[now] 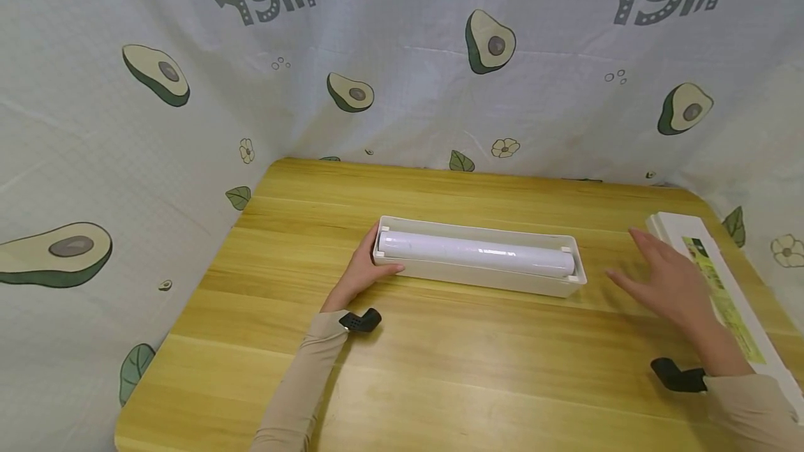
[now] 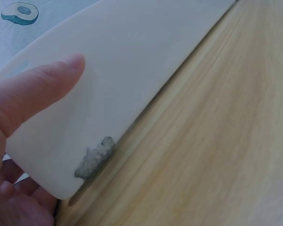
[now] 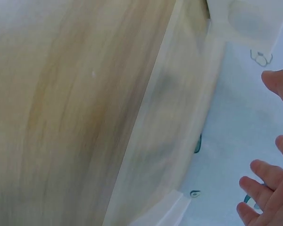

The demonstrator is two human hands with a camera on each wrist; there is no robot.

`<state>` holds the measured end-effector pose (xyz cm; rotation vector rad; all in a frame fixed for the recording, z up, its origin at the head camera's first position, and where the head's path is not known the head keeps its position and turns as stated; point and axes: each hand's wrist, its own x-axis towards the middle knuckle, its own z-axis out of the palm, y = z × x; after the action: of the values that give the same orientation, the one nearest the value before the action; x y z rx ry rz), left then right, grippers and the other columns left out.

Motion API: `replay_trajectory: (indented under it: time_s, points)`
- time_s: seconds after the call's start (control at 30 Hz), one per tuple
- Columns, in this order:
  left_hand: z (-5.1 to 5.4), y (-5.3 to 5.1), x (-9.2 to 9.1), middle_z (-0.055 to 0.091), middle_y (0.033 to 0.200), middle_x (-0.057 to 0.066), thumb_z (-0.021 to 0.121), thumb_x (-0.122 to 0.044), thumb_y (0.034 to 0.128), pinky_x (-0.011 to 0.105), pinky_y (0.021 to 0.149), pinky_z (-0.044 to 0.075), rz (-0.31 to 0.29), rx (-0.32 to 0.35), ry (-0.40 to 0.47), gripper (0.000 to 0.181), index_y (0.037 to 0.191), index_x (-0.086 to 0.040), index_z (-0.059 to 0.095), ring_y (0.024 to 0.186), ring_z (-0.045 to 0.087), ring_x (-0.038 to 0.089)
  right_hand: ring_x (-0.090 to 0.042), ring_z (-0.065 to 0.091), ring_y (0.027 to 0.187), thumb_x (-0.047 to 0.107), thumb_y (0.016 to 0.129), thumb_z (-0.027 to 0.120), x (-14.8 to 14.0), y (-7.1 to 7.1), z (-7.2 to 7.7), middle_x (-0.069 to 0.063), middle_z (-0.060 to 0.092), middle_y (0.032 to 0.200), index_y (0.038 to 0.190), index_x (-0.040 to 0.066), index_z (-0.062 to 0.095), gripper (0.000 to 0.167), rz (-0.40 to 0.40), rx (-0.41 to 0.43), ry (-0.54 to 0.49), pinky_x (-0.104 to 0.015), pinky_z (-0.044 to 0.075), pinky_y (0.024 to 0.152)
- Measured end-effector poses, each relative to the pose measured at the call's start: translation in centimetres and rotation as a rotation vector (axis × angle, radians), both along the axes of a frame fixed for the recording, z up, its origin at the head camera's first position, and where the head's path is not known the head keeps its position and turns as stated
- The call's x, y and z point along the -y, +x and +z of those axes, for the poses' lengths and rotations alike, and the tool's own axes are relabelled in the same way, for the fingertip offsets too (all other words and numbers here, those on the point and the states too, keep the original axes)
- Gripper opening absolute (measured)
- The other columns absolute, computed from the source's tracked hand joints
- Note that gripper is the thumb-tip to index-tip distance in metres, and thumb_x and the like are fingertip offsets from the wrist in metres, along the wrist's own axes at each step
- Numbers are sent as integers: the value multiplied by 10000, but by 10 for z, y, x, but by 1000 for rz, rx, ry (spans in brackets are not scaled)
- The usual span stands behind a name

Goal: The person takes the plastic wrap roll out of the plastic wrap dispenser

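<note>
A long white plastic dispenser box [image 1: 477, 276] lies lengthwise on the table with its top uncovered. Inside it rests a glossy whitish roll [image 1: 471, 250], seated between small white holders at both ends. My left hand [image 1: 363, 270] grips the box's left end, thumb along the near wall and fingers round the end. In the left wrist view the thumb [image 2: 47, 87] presses the white wall, above a grey patch [image 2: 95, 157] at its lower edge. Off the box's right end, my right hand [image 1: 668, 284] hovers with fingers spread, holding nothing. The right wrist view shows its fingers [image 3: 269, 188] apart.
On the right side of the table [image 1: 440, 368] lies a long white box-like piece [image 1: 681, 225] with a yellow-green label [image 1: 722, 291], partly behind my right hand and forearm. A white curtain [image 1: 414, 40] with avocado prints borders the table at the back and sides.
</note>
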<state>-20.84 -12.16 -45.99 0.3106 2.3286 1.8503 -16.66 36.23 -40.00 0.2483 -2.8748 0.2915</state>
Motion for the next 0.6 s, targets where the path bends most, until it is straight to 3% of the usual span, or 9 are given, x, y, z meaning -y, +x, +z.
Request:
replay_trajectory:
  time_s: [0.07,0.23,0.47,0.6]
  points:
    - [-7,-3,0,343,1478,118,768,-80,756,457,1080,353,10,-4,5,1006,1519,-188,122,1270,415,291,-535,376,1187,435,823,653,3,0,2,-329,361,1416,1469,7,250,874,11,-2,-21,-657,284,922]
    - [-10,-2,2,371,1459,100,782,-122,749,442,1053,384,33,-26,2,1000,1515,-206,143,1235,447,271,-544,373,1179,408,819,667,9,0,4,-318,336,1439,1470,14,254,866,42,-12,-60,-638,301,900]
    - [-9,-2,0,397,1431,128,765,-60,752,386,1015,407,0,-36,28,993,1515,-194,144,1196,461,271,-549,402,1134,412,810,677,12,0,4,-306,352,1438,1475,45,262,865,51,-30,-42,-644,324,869]
    - [-8,-5,0,378,1445,152,760,-42,751,418,1036,393,-8,-19,27,1006,1520,-165,123,1214,447,293,-551,402,1136,394,810,683,14,0,3,-315,362,1425,1471,42,275,852,61,-46,-55,-644,320,874]
